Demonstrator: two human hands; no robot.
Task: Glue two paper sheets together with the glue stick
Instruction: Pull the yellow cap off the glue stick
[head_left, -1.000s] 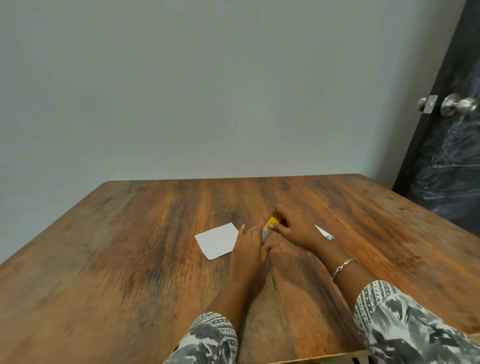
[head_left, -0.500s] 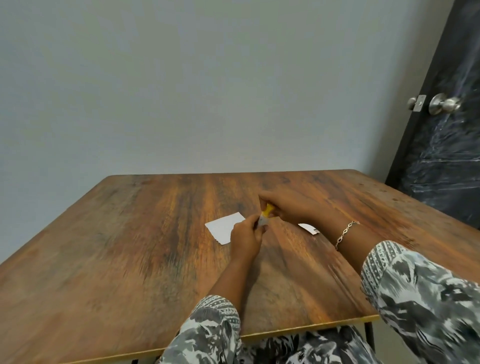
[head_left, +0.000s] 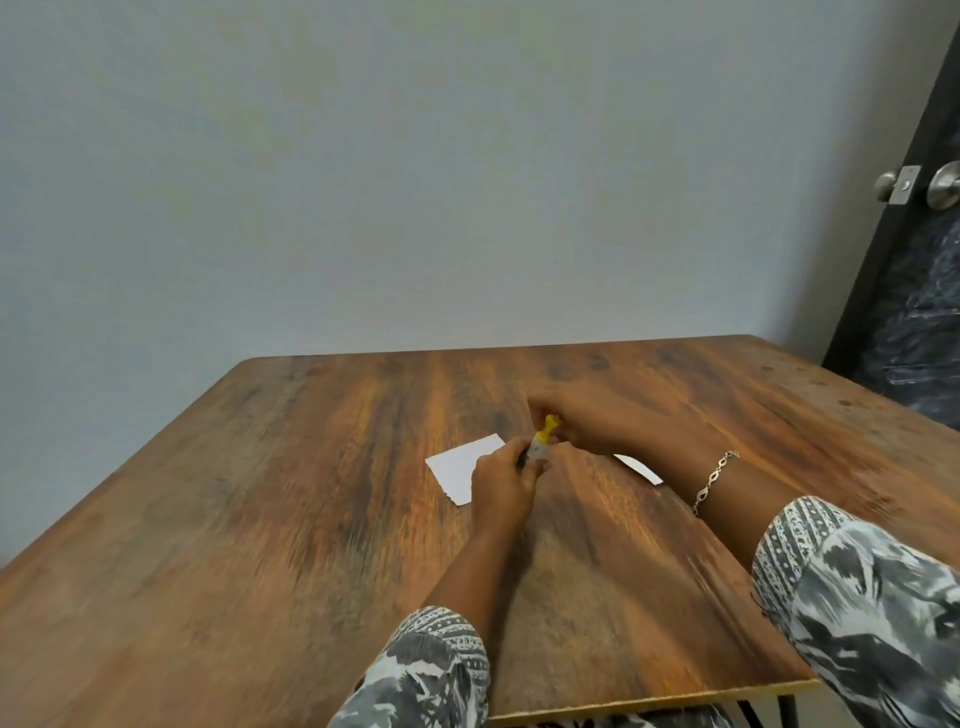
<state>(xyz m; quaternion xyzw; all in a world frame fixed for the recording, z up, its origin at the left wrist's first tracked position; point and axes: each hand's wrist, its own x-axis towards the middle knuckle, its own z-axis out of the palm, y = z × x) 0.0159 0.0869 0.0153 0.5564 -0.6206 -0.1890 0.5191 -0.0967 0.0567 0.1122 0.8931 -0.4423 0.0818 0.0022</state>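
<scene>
Glue stick (head_left: 536, 448) is over the worktop (head_left: 260, 519), between the sheets; left hand (head_left: 501, 486) fingers wrap its body, right hand (head_left: 576, 426) fingers pinch the yellow cap (head_left: 549, 423). Left sheet (head_left: 457, 467) and right sheet (head_left: 641, 467) lie apart; I judge uncapping in hand, with gluing and joining left.

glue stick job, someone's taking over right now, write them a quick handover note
The left hand grips the glue stick by its pale body; the right hand pinches its yellow end.
One white sheet lies flat left of the hands; the second sheet shows to their right, partly hidden.
Done: stick in hand.
Left: uncap, spread glue, press the sheets together.
</scene>
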